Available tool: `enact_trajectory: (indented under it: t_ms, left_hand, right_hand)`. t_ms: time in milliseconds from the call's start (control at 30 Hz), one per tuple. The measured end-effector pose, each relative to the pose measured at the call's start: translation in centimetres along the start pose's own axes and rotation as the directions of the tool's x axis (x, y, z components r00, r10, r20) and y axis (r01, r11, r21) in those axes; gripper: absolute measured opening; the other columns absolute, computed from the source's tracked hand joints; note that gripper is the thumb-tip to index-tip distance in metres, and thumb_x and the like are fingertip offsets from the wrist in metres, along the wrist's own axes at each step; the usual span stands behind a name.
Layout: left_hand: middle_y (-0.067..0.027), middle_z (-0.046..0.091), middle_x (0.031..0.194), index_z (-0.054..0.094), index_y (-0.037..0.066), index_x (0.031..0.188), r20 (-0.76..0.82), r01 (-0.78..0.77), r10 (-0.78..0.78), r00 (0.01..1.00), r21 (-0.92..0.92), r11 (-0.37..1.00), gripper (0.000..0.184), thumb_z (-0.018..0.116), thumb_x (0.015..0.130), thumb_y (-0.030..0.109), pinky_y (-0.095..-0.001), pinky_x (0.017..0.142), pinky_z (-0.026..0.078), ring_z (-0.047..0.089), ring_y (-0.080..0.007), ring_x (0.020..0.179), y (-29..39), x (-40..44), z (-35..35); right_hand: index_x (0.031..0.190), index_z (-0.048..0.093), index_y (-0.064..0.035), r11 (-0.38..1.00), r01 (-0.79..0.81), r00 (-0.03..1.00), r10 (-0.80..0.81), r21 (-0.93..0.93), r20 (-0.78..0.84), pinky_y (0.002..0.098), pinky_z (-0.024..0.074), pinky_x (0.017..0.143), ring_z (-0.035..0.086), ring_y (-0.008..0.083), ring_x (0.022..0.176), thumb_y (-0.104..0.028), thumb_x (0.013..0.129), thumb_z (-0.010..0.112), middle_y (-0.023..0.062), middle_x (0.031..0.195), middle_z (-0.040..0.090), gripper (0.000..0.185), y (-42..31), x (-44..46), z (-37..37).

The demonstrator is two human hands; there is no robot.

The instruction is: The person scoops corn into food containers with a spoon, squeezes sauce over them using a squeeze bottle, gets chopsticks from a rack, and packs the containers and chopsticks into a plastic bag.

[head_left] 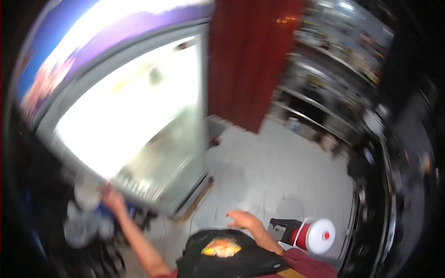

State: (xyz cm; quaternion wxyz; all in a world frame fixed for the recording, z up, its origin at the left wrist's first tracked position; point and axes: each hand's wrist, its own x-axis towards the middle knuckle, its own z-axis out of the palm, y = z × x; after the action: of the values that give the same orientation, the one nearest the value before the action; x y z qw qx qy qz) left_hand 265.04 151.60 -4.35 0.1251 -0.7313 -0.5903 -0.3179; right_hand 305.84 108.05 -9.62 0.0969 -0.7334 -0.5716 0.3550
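Note:
My left arm stretches out to the lower left edge of a tall glass-fronted display refrigerator [185,139], brightly lit inside. There my left hand [111,197] is at the edge of its door, fingers closed against the frame, though blur softens the detail. My right hand [238,218] hangs in front of my body over the floor, fingers apart and loosely bent, holding nothing. Below it is my black apron [185,259] with a colourful food print [221,248]. The goods inside the refrigerator are too washed out to name.
A red curtain [252,60] hangs beyond the refrigerator. Metal shelves [320,102] with various items stand at the back right. A red and white container [320,235] is close on my right. Clear plastic items [85,227] lie left of the refrigerator. Pale tiled floor [259,171] lies between.

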Motion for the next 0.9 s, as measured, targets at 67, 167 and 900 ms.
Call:
enact_trajectory:
  t_ms: [67,167,900]
  left_hand:
    - [-0.0204,0.067,0.142,0.068,0.001,0.138,-0.204,-0.097,0.072,0.976,-0.114,0.989,0.035,0.052,0.110,0.016,-0.0467,0.117,0.042,0.062,-0.0388,0.129,-4.4,0.9,4.1]
    - [-0.0217,0.066,0.131,0.068,-0.004,0.133,0.003,0.391,-0.527,0.850,-0.674,0.626,0.053,0.061,0.109,0.043,-0.0416,0.108,0.046,0.062,-0.0319,0.119,-0.3,1.5,0.2]
    - [-0.0154,0.075,0.105,0.073,0.001,0.119,0.534,-0.049,0.646,-0.546,-0.790,0.611,0.036,0.064,0.106,0.033,-0.0431,0.081,0.057,0.072,-0.0288,0.092,60.8,-24.8,21.8]
  right_hand:
    - [0.139,0.061,-0.0071,0.994,-0.094,0.995,0.096,0.051,-0.039,0.0474,0.0510,0.108,0.062,0.0381,0.129,-0.040,0.096,0.074,0.0201,0.136,0.067,0.055,0.7,-3.1,-3.0]
    - [0.140,0.060,-0.0070,0.973,-0.053,0.973,0.100,0.223,-0.207,0.0478,0.0513,0.107,0.062,0.0385,0.128,-0.040,0.097,0.073,0.0199,0.136,0.067,0.056,7.1,-5.8,-3.0]
    - [0.118,0.068,-0.0079,0.368,-0.487,0.284,0.924,0.792,-0.255,0.0549,0.0565,0.089,0.070,0.0387,0.111,-0.027,0.089,0.074,0.0147,0.115,0.072,0.035,17.0,-14.3,-4.1]
